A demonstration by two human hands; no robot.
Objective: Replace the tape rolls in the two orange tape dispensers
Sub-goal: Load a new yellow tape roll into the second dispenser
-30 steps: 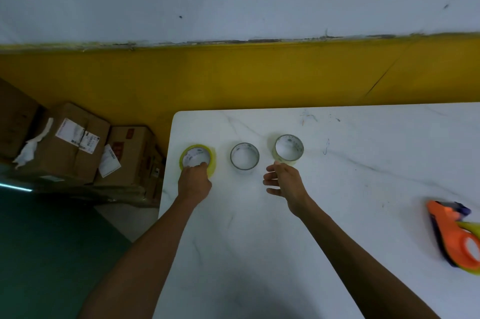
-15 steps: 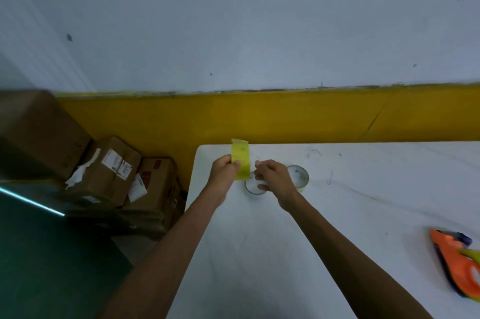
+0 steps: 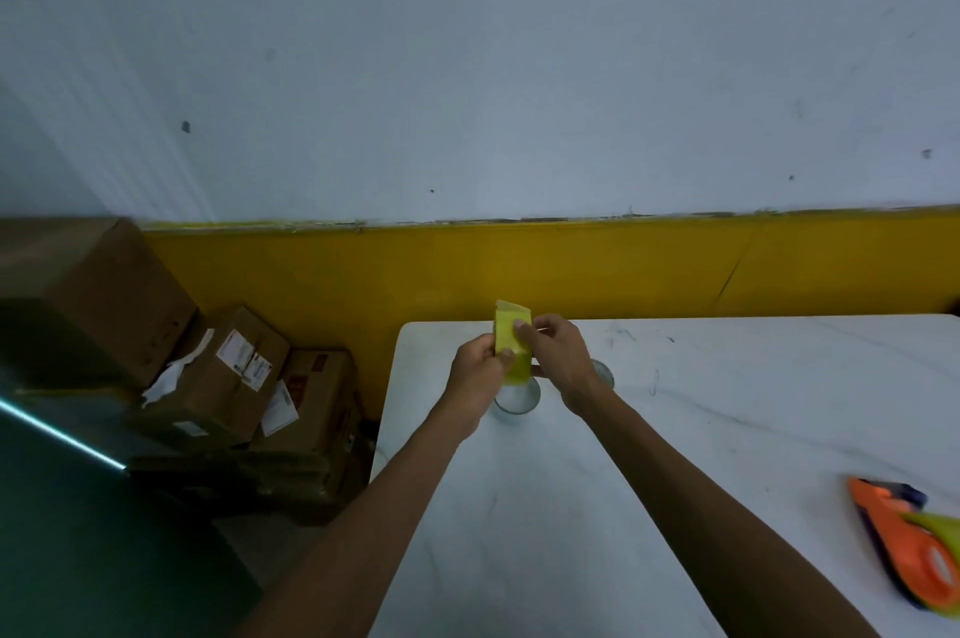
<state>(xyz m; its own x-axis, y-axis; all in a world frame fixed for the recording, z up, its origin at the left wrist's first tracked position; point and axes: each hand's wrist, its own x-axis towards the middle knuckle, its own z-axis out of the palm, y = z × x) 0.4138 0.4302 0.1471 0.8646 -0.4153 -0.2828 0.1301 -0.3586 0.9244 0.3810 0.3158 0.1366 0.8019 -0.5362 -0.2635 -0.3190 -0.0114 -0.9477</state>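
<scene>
I hold a yellow tape roll [image 3: 511, 340] edge-on above the white table's [image 3: 571, 507] far left corner. My left hand [image 3: 475, 370] grips its near side. My right hand [image 3: 553, 354] pinches its right face with thumb and fingers. Under my hands a clear tape roll [image 3: 517, 401] lies flat on the table, and a second clear roll [image 3: 603, 372] shows partly behind my right wrist. One orange tape dispenser [image 3: 914, 546] with a yellowish roll in it lies at the right edge, partly cut off. A second dispenser is not visible.
Several cardboard boxes [image 3: 249, 377] are stacked on the floor left of the table. A yellow-and-white wall [image 3: 571, 268] runs right behind the table's far edge. Green floor lies at the lower left.
My left hand lifted the yellow roll off the table and turned it on edge. My right hand left the table and joined it on the roll. The camera tilted upward.
</scene>
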